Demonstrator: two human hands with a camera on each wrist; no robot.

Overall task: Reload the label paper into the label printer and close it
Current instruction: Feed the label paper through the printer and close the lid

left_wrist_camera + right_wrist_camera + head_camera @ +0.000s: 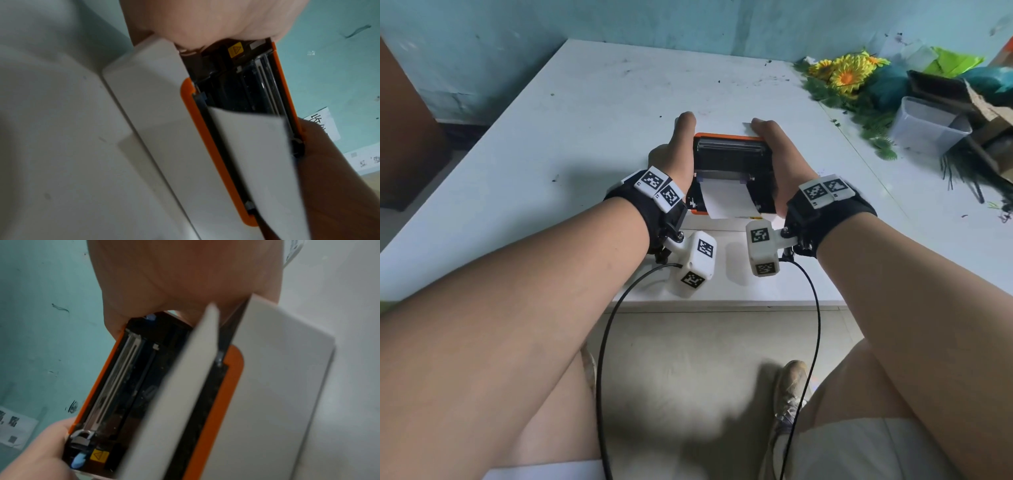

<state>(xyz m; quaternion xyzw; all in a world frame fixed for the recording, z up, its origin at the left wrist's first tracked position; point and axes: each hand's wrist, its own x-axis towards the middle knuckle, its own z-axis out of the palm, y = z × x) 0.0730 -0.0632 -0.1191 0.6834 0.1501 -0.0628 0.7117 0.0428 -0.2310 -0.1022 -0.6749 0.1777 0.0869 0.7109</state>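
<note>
Two hands clamped on one label printer point(732, 171), near the front edge of the white table point(592, 113); left to right across the head view: brown board point(407, 137) leaning at the far left, off the table; left hand point(676, 150) pressed along the printer's left side, fingers hidden behind the lid point(729, 145), so grasping the lid edge as far as can be told; lid raised, orange-rimmed, black inside, metal cutter bar point(115, 381) and yellow warning sticker point(235, 50) exposed; white label paper point(727, 200) running out of the bay toward the front edge; right hand point(779, 161) gripping the lid's right side, thumb against the orange rim point(98, 369); well apart to the right, artificial sunflowers point(846, 73), green foliage point(873, 116), clear plastic tub point(928, 126), torn cardboard point(986, 109); wrist cameras and black cables masking part of the table's front strip.
</note>
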